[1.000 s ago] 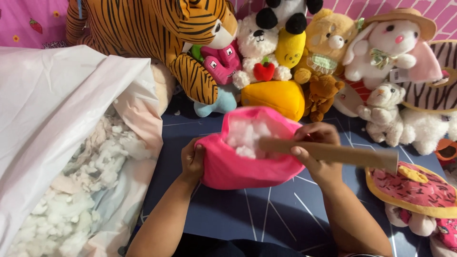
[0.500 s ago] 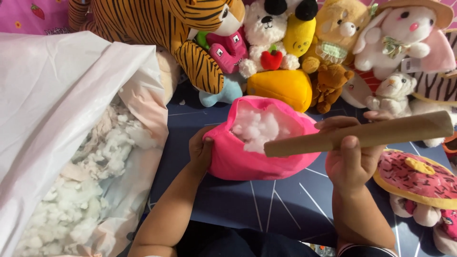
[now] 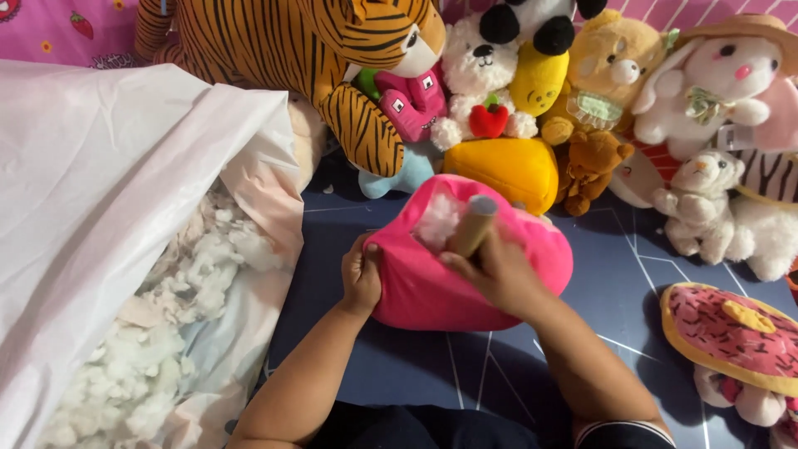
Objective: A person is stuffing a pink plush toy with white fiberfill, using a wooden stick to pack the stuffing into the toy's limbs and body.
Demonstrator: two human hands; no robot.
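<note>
The right grip (image 3: 499, 270) closed round a stick (image 3: 472, 226) standing in the pouch (image 3: 465, 291), among stuffing (image 3: 436, 220). The left grip (image 3: 362, 278) pinched the pouch's left edge. Left of both lay a bag (image 3: 108, 199) with filling (image 3: 166, 333) in it. Behind them sat a tiger (image 3: 291, 50); right, a doughnut toy (image 3: 731, 337).

Pink plush shell (image 3: 465, 274): soft, rounded, partly filled, lying on dark blue mat, opening facing up and away. Left hand (image 3: 362, 278) pinches shell's left edge. White stuffing (image 3: 436, 220) visible inside opening, just left of stick. Wooden stick (image 3: 472, 226): cylindrical, tan, steeply tilted, flat end up, lower end buried in opening, gripped by right hand (image 3: 499, 274).
</note>
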